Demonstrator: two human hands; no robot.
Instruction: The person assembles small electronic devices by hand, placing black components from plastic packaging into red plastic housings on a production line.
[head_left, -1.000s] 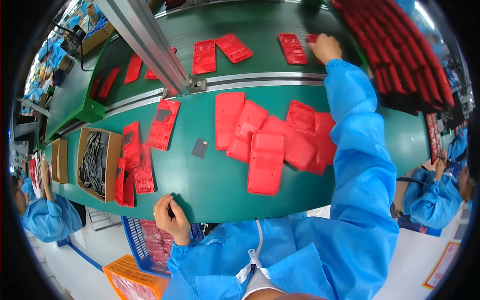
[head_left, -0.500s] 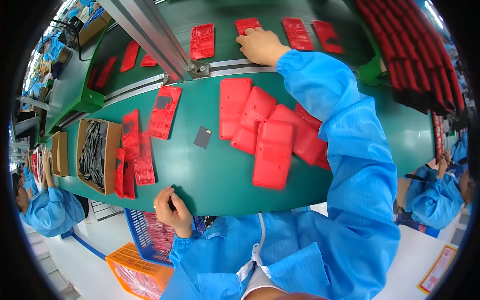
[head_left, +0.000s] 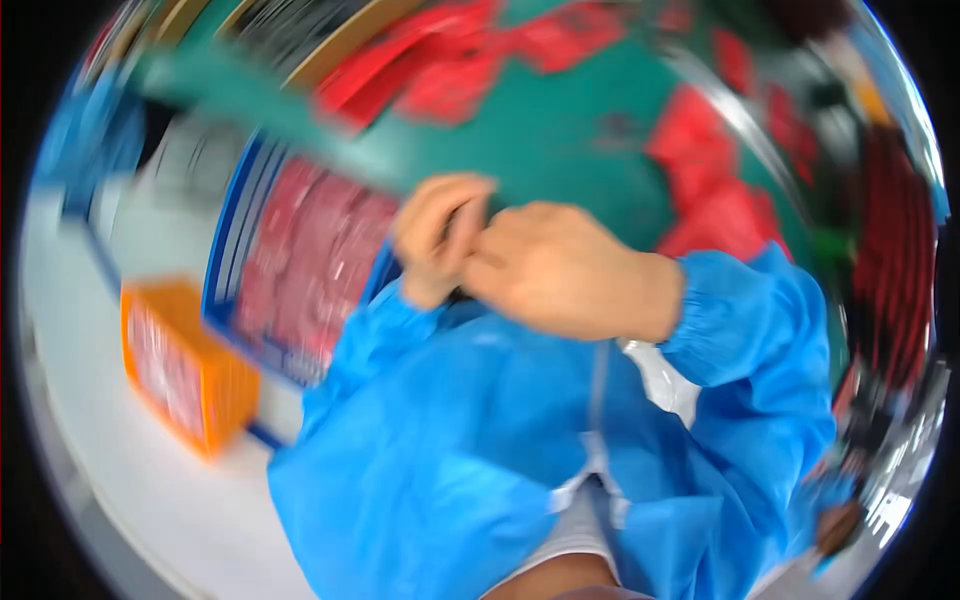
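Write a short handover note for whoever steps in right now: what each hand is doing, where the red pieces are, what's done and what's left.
The picture is badly motion-blurred.
Left hand: raised at the chest, fingers curled, meeting the right hand; any held item cannot be told.
Right hand: drawn in against the left, fingers hidden.
Flat red plastic pieces: loose on the green table; more in the blue crate lower left, beside an orange box.
Done and left: pieces on the table look unsorted; progress cannot be told.

Blurred hands (head_left: 520, 255), contents indiscernible

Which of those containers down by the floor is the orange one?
The small box at lower left. It alone is orange; the bigger crate beside it has a blue rim and holds red pieces.
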